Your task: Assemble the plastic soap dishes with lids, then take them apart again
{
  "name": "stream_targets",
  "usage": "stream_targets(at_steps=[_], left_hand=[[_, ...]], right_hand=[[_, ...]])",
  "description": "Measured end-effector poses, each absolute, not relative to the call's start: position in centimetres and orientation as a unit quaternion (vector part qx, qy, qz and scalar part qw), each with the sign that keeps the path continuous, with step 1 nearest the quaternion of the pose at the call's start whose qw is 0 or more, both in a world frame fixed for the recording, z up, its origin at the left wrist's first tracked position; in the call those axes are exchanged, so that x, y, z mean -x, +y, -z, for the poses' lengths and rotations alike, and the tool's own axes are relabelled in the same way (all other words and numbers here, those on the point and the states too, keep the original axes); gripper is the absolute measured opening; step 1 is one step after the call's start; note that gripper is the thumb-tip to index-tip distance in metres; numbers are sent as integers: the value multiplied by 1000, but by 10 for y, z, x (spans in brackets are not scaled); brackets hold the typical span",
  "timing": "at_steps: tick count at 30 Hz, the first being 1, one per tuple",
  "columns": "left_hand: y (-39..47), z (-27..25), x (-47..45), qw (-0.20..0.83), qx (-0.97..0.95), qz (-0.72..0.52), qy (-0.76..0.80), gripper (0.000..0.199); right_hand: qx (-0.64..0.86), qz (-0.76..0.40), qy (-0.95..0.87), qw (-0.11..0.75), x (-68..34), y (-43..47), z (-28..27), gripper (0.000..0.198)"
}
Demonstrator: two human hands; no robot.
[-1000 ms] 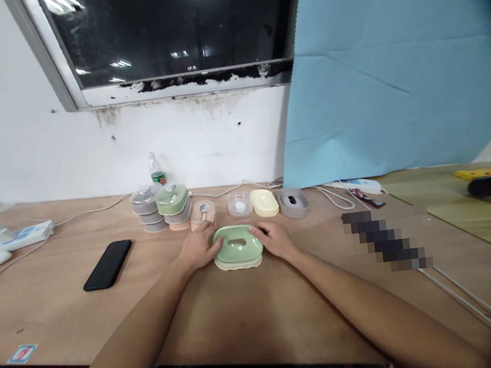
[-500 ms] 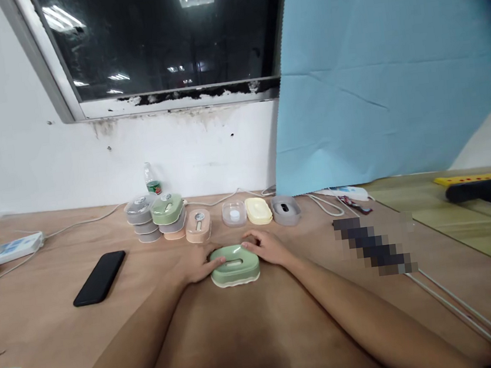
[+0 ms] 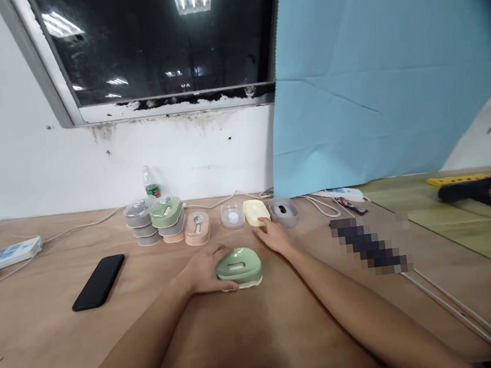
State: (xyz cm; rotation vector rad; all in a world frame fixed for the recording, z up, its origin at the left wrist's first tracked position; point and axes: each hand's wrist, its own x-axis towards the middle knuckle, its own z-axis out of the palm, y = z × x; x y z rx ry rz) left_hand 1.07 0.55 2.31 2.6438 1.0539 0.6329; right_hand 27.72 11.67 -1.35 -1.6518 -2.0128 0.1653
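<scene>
On the table in front of me sits a green oval soap box (image 3: pixel 249 260) with a slot in its sunken top. My left hand (image 3: pixel 204 270) grips it from the left, thumb along the near side and fingers behind. My right hand (image 3: pixel 275 238) reaches past it to a pale yellow oval tray (image 3: pixel 255 209), with fingertips at the tray's near edge; the fingers are stretched, and whether they press on it I cannot tell. Beside that tray stand a clear lid-like piece (image 3: pixel 232 216) on the left and a grey translucent one (image 3: pixel 285 212) on the right.
Grey boxes (image 3: pixel 142 220) and a stack topped by a green box (image 3: pixel 166 212) stand back left, next to a peach box (image 3: pixel 197 228). A bottle (image 3: pixel 151 183) is behind. A phone (image 3: pixel 99 282) lies left, a power strip (image 3: pixel 18 256) beyond, white cables (image 3: pixel 455 311) right.
My right hand has let go of the green soap box and moved back to the yellow tray. The left hand has shifted its hold, and the box sits turned slightly.
</scene>
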Motion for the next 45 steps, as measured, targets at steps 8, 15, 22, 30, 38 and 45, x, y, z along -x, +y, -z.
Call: stream_targets(at_steps=[8,15,22,30,38,45], left_hand=[[3,-30,-11,81,-904,-239,345,82],[6,-24,-11,84,-912,-209,342,89],[11,-15,-14,75,-894,-198,396,94],[12,-14,-13,92,-879,-179,433,87],[16,-9,-8,80,-867,-184,456,86],[18,-9,-6,77,-868,-178,458,84]], right_hand=[[630,-58,-722,281,-282,124,20,49],[643,-62,-717,263,-288,129,22,44],[637,-59,-717,277,-288,130,24,39],[637,-58,-714,285,-287,125,23,30],[640,-65,-703,303,-285,122,17,19],[583,0,-757,296,-252,104,4,33]])
